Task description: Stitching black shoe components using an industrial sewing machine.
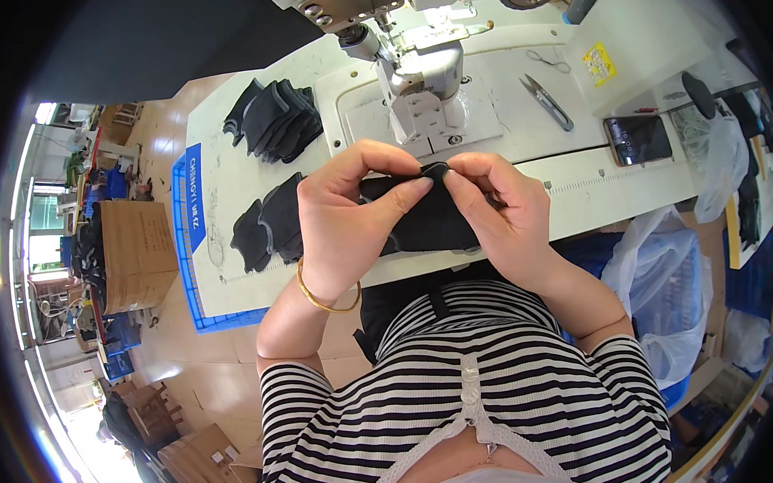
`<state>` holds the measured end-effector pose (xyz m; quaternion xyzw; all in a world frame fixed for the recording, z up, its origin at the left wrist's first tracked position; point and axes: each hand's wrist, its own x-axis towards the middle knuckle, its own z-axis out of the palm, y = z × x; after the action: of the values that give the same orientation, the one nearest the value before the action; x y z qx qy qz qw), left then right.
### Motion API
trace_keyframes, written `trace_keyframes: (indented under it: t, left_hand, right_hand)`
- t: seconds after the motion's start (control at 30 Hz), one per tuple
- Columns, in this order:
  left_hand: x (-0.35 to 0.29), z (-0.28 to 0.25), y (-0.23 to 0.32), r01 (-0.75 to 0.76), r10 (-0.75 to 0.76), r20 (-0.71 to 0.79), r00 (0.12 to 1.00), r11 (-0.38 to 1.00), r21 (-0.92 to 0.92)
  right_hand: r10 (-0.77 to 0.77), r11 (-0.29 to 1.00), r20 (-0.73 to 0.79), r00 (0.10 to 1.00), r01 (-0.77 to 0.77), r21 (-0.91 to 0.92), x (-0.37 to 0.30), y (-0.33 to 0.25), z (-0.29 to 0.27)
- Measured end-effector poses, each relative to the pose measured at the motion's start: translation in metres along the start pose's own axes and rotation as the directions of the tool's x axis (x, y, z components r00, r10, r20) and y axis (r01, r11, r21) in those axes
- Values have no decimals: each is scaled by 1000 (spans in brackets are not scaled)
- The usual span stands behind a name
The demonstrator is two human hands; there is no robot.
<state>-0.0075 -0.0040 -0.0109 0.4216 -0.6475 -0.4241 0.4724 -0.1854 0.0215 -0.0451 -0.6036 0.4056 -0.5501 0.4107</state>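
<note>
Between my two hands is a black fabric piece [434, 216], pinched along its top edge and hanging toward the table's front edge. My left hand [354, 202] closes thumb and forefinger on the edge from the left. From the right, my right hand [502, 211] pinches the same edge close by, the fingertips nearly meeting. Just beyond my fingers stands the sewing machine [426, 81], its needle area lit. To the left of my hands lie a stack of cut black fabric pieces [276, 123] and a smaller pile of black pieces [270, 225].
On the white table [231, 296], right of the machine, lie thread snips [546, 102] and a phone [638, 140]. A blue crate holding a clear plastic bag [662, 285] stands at the right. Cardboard boxes [137, 254] sit on the floor to the left.
</note>
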Motion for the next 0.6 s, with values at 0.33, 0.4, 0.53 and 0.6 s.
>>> trace_keyframes:
  t: [0.33, 0.4, 0.53, 0.6]
  left_hand:
    - [6, -3, 0, -83, 83, 4, 997, 991, 103]
    - [14, -9, 3, -8, 8, -30, 1000, 1000, 2]
    - [38, -19, 8, 140, -149, -56, 987, 980, -143]
    - [52, -26, 3, 165, -170, -8, 985, 968, -192]
  right_hand:
    - [-31, 1000, -62, 998, 31, -3, 5, 3, 5]
    - [-65, 998, -66, 996, 65, -6, 6, 0, 4]
    - [-20, 995, -19, 1000, 19, -95, 11, -2, -1]
    - [23, 999, -23, 999, -23, -31, 17, -1, 0]
